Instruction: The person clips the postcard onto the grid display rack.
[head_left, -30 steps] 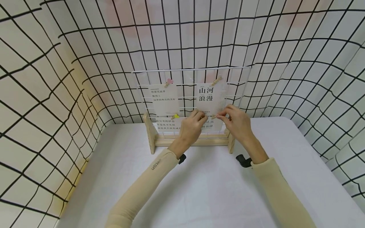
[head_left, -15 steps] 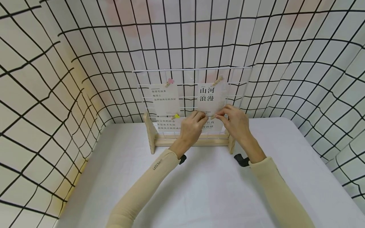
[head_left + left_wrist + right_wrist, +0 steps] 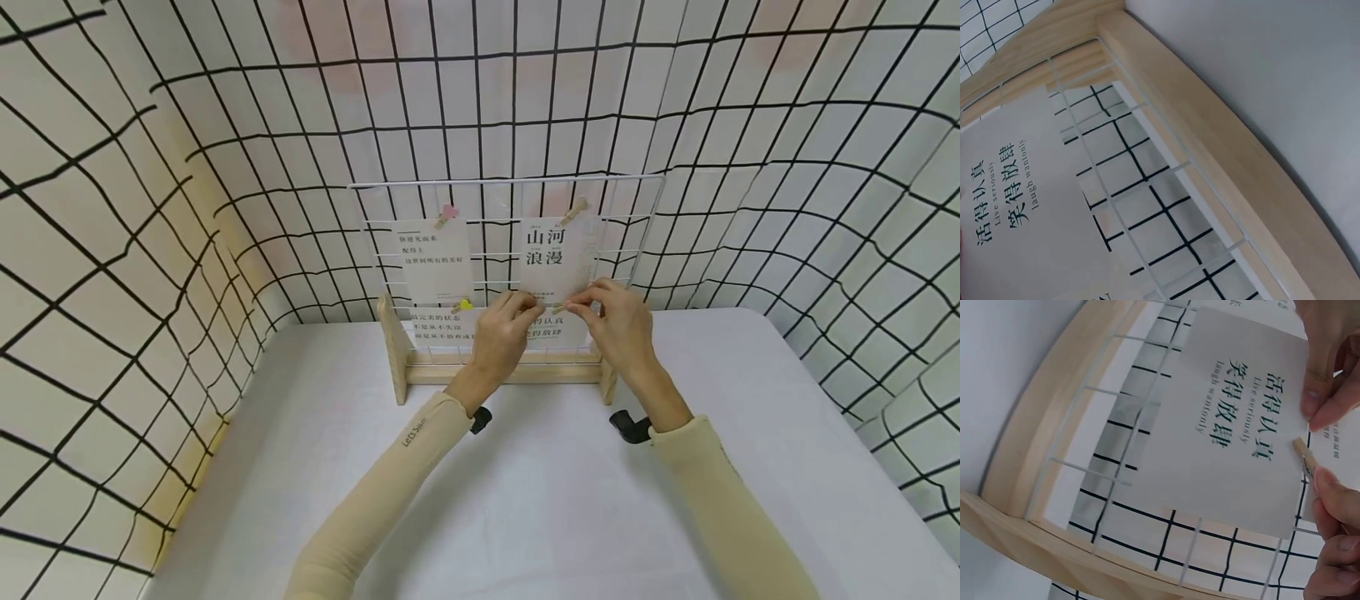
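Note:
Near the right half of a white wire grid rack (image 3: 495,180), my left hand (image 3: 501,333) pinches the upper edge of a white card (image 3: 1229,419) printed with Chinese and English lines. My right hand (image 3: 624,327) grips a small wooden clothespin (image 3: 1302,453) between thumb and fingers; its tip lies at that same card edge. Directly above hangs another printed card (image 3: 555,258), held at its top by a wooden clothespin (image 3: 573,212). In the left wrist view the lower card (image 3: 1029,206) lies against the wires, with only a sliver of finger showing.
On the rack's left half hang an upper card (image 3: 435,262) with a pink-topped clothespin (image 3: 447,213) and a lower card (image 3: 442,327) beneath a yellow-topped one (image 3: 464,306). A wooden base (image 3: 495,375) supports the rack on a white table (image 3: 525,500). Black wire mesh (image 3: 510,92) surrounds it.
My right hand and forearm have shifted slightly left. A little more of the lower right card's text shows beside my left hand. Both hands keep their holds.

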### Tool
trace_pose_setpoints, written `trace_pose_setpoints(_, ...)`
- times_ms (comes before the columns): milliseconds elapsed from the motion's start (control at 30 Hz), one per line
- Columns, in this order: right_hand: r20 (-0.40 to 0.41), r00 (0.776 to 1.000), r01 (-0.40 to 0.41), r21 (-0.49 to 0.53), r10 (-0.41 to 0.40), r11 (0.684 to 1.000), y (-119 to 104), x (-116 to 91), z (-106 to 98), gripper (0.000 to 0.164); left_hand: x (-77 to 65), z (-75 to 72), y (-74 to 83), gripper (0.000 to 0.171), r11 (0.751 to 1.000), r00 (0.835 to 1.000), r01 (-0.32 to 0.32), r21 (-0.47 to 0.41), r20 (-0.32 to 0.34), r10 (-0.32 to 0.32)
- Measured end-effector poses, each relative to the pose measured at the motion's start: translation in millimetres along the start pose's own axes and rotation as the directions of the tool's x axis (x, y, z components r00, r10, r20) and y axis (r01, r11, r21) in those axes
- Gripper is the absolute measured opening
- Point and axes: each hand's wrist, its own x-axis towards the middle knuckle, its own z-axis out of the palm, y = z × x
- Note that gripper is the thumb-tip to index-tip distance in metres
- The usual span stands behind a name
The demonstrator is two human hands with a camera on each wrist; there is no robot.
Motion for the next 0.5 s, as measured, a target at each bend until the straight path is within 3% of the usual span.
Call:
trace_pose_setpoints(300, -0.070, 0.996, -0.051, 0.097, 0.058, 0.994, 3.2, -6.2, 8.8, 0.015, -3.1, 5.7, 5.5, 0.017, 0.996, 0.995, 0.086, 0.036, -0.054, -0.084)
trace_pose_setpoints(500, -0.079, 0.993, -0.069, 0.187, 0.085, 0.980, 5.6, -6.6, 9.5, 0.013, -2.9, 7.6, 6.7, 0.017, 0.995, 0.994, 0.092, 0.046, -0.057, -0.090)
